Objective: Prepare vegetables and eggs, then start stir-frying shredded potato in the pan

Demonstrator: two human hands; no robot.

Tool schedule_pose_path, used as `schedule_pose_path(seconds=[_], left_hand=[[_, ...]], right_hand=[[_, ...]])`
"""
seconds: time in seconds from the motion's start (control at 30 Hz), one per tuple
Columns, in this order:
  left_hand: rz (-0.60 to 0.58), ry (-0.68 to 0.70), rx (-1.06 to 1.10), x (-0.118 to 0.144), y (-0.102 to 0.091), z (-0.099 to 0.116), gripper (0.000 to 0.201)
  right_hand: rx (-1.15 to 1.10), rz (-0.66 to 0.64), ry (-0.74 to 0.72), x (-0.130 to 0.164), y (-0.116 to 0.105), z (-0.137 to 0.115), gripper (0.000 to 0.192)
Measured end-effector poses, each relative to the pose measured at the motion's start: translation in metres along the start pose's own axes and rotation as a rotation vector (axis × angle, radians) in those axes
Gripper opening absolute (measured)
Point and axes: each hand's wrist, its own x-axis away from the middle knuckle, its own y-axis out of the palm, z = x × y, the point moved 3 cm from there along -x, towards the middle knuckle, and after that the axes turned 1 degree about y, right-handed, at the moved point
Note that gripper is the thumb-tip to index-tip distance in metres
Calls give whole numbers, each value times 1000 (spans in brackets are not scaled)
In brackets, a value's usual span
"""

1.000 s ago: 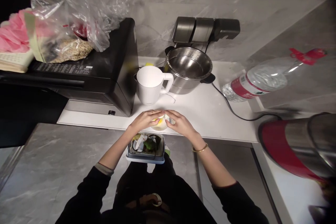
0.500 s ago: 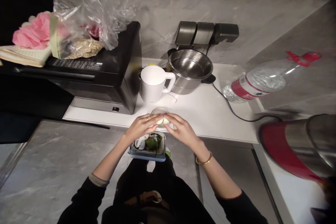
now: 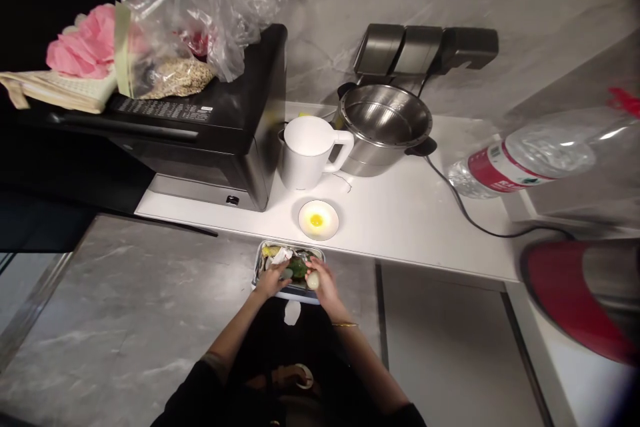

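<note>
My right hand [image 3: 327, 288] is closed around a pale eggshell half [image 3: 313, 279] over a small bin [image 3: 304, 295] below the counter edge. Beside it, my left hand [image 3: 270, 281] also grips a piece of eggshell [image 3: 287, 273], greyish and partly hidden by the fingers. Green scraps [image 3: 299, 268] and white crumpled bits [image 3: 283, 255] fill the bin. On the counter just beyond, a small white bowl [image 3: 333, 221] holds a raw egg with its yellow yolk [image 3: 317, 220] showing.
Behind the bowl stand a white jug [image 3: 303, 157] and a steel pot [image 3: 373, 157] with a perforated insert. A black oven [image 3: 240, 140] is at left, bearing bags. To the right are a large plastic bottle [image 3: 530, 153], a cable [image 3: 463, 213] and a red-and-steel appliance [image 3: 575, 293].
Both hands have come down and back from above the bowl to the bin, each with eggshell. The bowl with the egg is now uncovered. The view has shifted slightly.
</note>
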Motion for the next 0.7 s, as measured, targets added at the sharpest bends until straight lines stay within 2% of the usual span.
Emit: schedule_pose_path(seconds=[0.1,0.17,0.23,0.33,0.47,0.57,0.7], left_hand=[[42,-2,3,-6,-5,13,47],[134,38,88,-8,-20,28,39],[213,99,204,-8,-37,47,37],[257,223,287,-7,-52,77,34],[226,331,214,-6,-46,101,34],[201,325,153,-7,-35,103,35],[172,252,92,-7,-24,90,33]], right_hand=[[-263,-137,114,16,6,-11,23],[-265,-222,79,26,12,-24,30],[-196,-227,-9,32,14,-36,31],[-83,-137,-140,32,11,-47,26],[-33,-46,-197,25,0,-52,27],[97,24,-281,20,-10,-58,37],[504,269,-575,16,-25,-74,58]])
